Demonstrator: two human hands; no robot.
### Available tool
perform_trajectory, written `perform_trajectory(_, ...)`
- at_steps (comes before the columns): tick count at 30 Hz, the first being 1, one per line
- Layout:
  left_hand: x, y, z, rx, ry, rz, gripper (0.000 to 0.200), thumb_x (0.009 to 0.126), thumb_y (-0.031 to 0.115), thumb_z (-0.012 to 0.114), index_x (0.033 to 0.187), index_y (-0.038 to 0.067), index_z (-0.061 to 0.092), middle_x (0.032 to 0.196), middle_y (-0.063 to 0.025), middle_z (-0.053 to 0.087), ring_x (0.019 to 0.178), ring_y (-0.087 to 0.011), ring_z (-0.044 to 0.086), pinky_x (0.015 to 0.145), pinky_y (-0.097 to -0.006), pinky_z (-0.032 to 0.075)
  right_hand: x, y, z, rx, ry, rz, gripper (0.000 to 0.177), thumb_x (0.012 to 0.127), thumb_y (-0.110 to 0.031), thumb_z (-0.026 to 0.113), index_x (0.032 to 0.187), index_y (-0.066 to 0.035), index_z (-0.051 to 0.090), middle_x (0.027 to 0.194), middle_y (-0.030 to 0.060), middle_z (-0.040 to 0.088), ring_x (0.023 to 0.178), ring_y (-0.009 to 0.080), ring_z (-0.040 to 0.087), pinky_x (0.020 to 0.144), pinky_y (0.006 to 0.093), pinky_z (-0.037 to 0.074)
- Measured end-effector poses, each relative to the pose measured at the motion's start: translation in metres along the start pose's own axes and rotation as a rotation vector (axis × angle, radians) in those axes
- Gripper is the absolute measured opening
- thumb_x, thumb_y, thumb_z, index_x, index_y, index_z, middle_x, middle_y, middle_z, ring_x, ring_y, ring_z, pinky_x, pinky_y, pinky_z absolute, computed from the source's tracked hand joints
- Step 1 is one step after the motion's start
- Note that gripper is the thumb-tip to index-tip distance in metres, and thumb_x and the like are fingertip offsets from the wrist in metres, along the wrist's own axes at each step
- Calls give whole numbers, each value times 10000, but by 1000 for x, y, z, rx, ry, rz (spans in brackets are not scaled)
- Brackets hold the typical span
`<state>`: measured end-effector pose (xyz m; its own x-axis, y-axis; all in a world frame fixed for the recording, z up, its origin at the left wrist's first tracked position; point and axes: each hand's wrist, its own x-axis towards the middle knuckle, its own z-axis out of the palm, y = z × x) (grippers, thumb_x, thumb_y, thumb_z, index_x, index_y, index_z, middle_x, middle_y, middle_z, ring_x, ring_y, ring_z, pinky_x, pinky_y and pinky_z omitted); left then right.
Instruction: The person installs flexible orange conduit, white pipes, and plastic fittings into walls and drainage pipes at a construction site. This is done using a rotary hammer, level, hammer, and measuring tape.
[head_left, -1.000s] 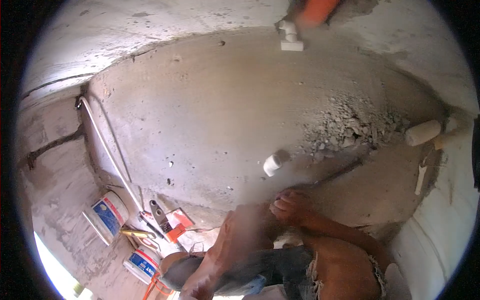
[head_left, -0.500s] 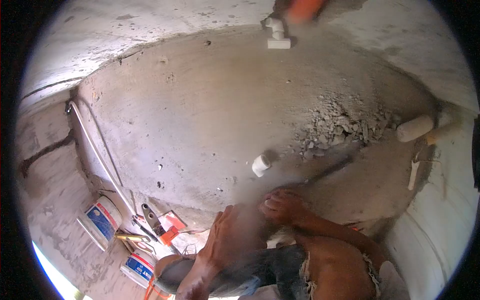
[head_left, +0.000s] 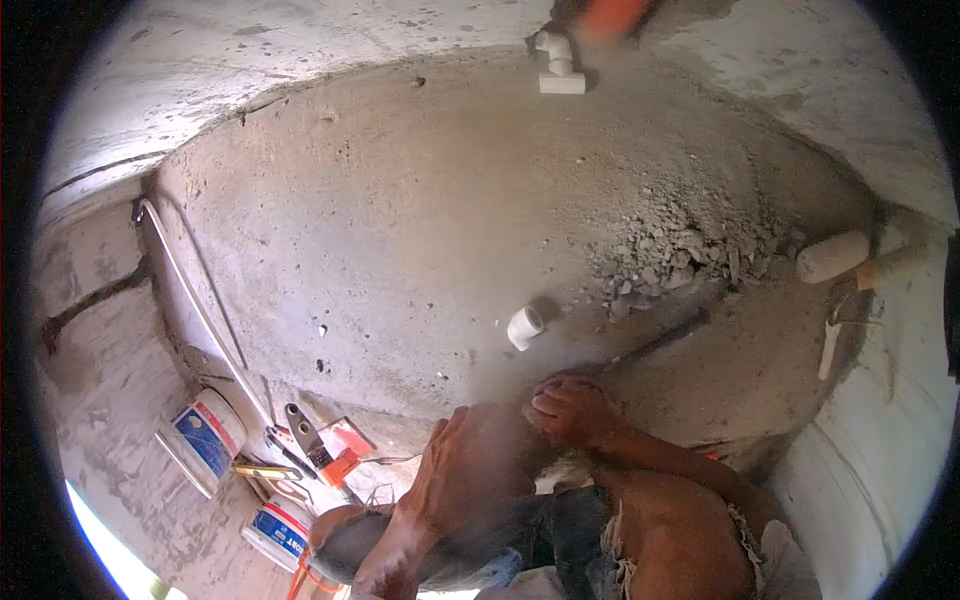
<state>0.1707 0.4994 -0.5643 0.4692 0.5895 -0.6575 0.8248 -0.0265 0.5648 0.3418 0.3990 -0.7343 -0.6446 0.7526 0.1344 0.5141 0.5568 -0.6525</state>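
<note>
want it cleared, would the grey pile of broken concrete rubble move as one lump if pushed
Probably not: the grey pile of broken concrete rubble looks like loose separate chunks, so it would likely scatter. Fine grit among them may raise dust.

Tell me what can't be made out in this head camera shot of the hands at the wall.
- What the left hand and right hand press on or grip: head view, hidden by the hands themselves and a dust haze.
- Orange object: head view, cut off by the top edge and blurred.
- Print on the upper white bucket: head view, too small to read.
</note>
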Motion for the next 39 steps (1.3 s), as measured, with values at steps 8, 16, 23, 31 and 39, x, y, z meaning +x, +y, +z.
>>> perform_trajectory(8,-2,-2,-2,-31,-18,-10,460,818,137,657,1251,59,523,1170,-179,589,1082,-364,562,910,-444,471,7,1,-11,4,-34,-5,281,743,-246,641,983,-98,635,859,25,563,848,203,593,718,370,482)
perform_trajectory(16,-2,-4,-3,31,-32,6,472,818,146,660,1258,52,516,1175,-180,584,1084,-359,560,906,-437,471,-2,3,2,50,-86,22,360,721,-278,657,1032,-100,619,898,35,571,861,210,585,691,374,457)
perform_trajectory(23,-5,-7,1,-17,11,3,554,738,148,692,1245,42,496,1091,-162,564,1022,-342,549,862,-454,449,-2,3,2,96,-111,32,406,713,-286,662,1069,-97,612,929,44,579,903,226,585,741,387,472)
perform_trajectory(31,3,7,-20,11,-215,-113,479,788,113,652,1246,49,530,1197,-183,574,1104,-343,553,928,-436,460,-7,4,11,78,-113,53,364,722,-266,653,1035,-84,626,965,61,597,945,266,596,797,434,480)
perform_trajectory(39,-10,-26,22,34,96,26,457,793,216,665,1201,53,538,1060,-124,593,1012,-302,571,821,-432,465,-9,3,13,86,-117,89,261,755,-246,648,930,-53,630,931,121,607,929,324,592,844,475,451)
